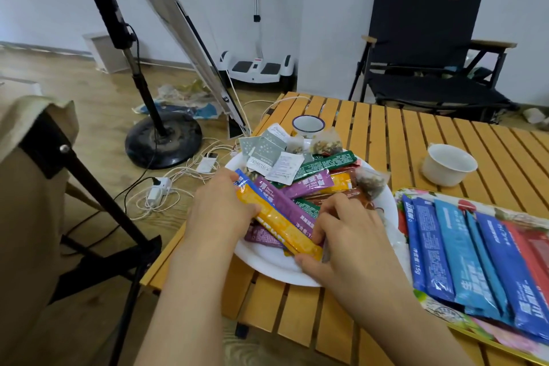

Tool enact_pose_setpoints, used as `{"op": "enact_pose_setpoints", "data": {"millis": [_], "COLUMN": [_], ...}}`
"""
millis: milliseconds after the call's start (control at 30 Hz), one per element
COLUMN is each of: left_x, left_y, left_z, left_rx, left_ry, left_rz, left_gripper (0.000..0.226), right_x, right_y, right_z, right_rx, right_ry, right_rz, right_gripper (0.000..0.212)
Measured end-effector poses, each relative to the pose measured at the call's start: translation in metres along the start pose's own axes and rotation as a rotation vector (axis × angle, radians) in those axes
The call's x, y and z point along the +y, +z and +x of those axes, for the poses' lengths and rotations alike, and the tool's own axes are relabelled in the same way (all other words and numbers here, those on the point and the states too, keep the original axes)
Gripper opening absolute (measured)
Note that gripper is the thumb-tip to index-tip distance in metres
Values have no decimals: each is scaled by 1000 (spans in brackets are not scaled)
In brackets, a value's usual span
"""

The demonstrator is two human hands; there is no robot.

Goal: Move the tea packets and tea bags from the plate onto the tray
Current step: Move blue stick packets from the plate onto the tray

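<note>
While both hands work the white plate (267,264), left hand (221,208) and right hand (350,235) pinch one orange packet (279,223) atop the heap. Two cups (448,163) stand on the slatted worktop (416,134). Blue packets (457,249), about five, lie on the tray (439,310) beside.

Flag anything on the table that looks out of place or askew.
Mostly tidy. The white plate juts past the near edge of the slatted table, so it could tip. Its packets lie in a jumble, while the blue packets on the tray sit in a neat row. Nothing spilled or torn.
</note>
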State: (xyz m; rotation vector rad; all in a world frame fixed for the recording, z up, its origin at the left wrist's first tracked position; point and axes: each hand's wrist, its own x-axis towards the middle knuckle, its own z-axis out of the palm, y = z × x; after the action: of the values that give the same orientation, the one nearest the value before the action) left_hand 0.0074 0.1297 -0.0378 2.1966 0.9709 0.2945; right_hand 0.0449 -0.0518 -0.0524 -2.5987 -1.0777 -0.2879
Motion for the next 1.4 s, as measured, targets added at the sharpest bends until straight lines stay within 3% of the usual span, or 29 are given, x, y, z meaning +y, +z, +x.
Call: {"op": "enact_pose_setpoints", "data": {"millis": [133, 300, 500, 633, 833, 967, 1167, 1267, 1400], "left_x": [1, -5, -4, -4, -8, -5, 30, 45, 57], "left_y": [5, 10, 10, 9, 0, -18, -47, -49, -34], "left_z": [3, 13, 9, 6, 9, 7, -23, -33, -40], "left_rx": [79, 157, 183, 215, 197, 250, 505, 435, 183], "left_ry": [76, 79, 94, 71, -6, 125, 362, 426, 384], "left_rz": [-9, 24, 226, 294, 162, -104, -363, -479, -573], "left_gripper": [50, 32, 45, 40, 26, 18, 16, 18, 19], "right_x": [3, 11, 14, 13, 14, 15, 15, 11, 10], "right_y": [-2, -9, -18, -21, -22, -19, -16, -26, -51], "right_z": [2, 5, 6, 4, 3, 2, 0, 1, 3], "right_rx": [31, -59, -147, -145, -136, -119, -93, 52, 226], "right_ry": [32, 52, 34, 22, -1, 14, 59, 127, 263], "right_rz": [61, 150, 149, 152, 150, 148, 249, 476, 762], "right_gripper": [35, 32, 24, 21, 23, 19, 32, 43, 57]}}
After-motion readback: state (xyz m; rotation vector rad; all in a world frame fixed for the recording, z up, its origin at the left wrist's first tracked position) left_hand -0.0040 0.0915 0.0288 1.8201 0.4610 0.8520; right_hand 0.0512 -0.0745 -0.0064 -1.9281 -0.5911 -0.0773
